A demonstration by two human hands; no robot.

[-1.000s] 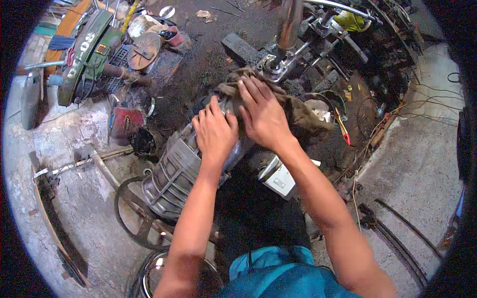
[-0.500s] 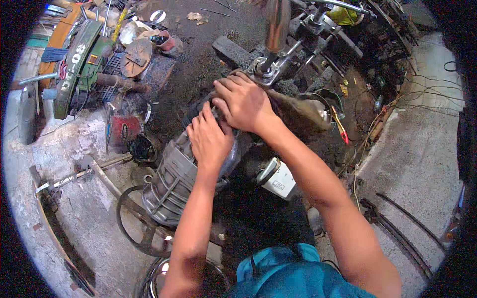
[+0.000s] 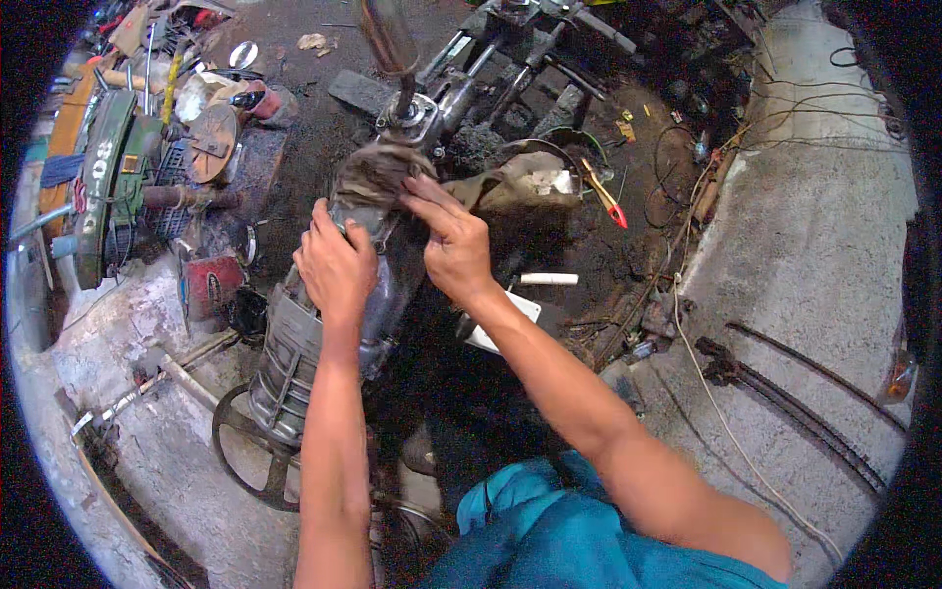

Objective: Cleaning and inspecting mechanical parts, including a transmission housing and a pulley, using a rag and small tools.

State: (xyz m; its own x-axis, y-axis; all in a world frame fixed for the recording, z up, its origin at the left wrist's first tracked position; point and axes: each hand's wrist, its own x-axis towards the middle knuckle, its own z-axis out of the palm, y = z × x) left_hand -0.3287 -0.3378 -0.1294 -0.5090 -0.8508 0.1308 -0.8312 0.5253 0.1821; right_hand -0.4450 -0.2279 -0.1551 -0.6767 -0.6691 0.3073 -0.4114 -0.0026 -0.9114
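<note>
A ribbed grey metal casing [image 3: 285, 353], like a gearbox housing, leans lengthwise in front of me. My left hand [image 3: 336, 265] grips its upper part, fingers over the top and thumb apart. Bunched at the casing's far end is a dirty brown rag [image 3: 378, 182], blurred by motion. My right hand [image 3: 453, 240] has its fingertips on the right edge of this rag, the other fingers curled. Just beyond the rag stands a metal fitting [image 3: 407, 113] with a shiny cylinder [image 3: 388, 34] rising from it. What lies under the rag is hidden.
A black spoked wheel [image 3: 231, 456] sits below the casing. To the left are a red can [image 3: 211, 285] and a dark green panel [image 3: 103, 177]. A red-tipped brush [image 3: 605, 196] and a white box [image 3: 510, 319] lie right. Dark rods [image 3: 785, 417] rest on the concrete.
My view has shifted, so the scene sits farther left. My hands, formerly close together at the casing's top, are now apart, the right drawn back to the rag's right edge. The rag shows more fully.
</note>
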